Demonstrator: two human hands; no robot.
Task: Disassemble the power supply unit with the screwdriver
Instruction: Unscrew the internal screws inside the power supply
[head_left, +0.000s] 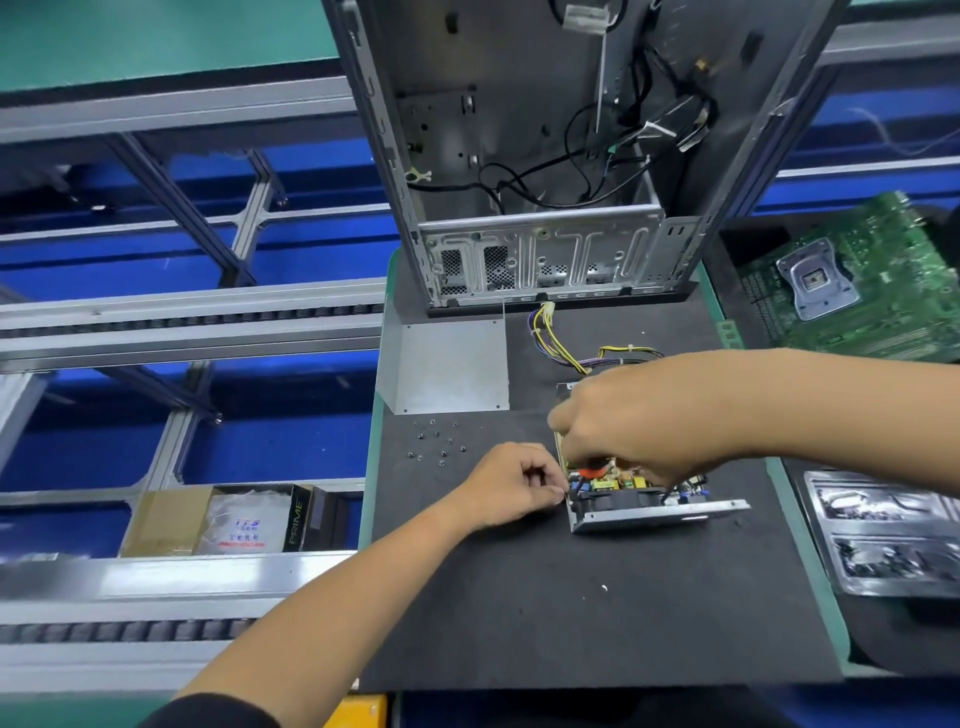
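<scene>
A: Where is the power supply unit (649, 499)?
B: On the black mat (571, 613) that covers the desk, right of centre, its cover off, so the circuit board with yellow and blue parts and a black fan shows. Its metal wall faces the camera, and a bundle of yellow, purple and black wires (566, 348) runs from it toward the computer case (535, 156) standing upright at the back.

A: And the hands?
B: The right hand (639, 421) reaches in from the right, forearm level across the mat, wrist bent down, fingers curled and bunched over the open unit. Something red shows under its fingertips; whether it is pinching a part there, I cannot tell. The left hand (511, 486) comes up from the lower left, forearm slanting, fingers curled into a loose fist with the tips pressed against the unit's left edge; whether they grip it is unclear.

A: Anything else around?
B: A grey metal cover plate (447, 364) lies flat behind the left hand, with loose screws (436, 441) scattered just in front of it. A green motherboard (852, 291) lies at the far right, and a plastic tray (883, 535) sits near the right edge
</scene>
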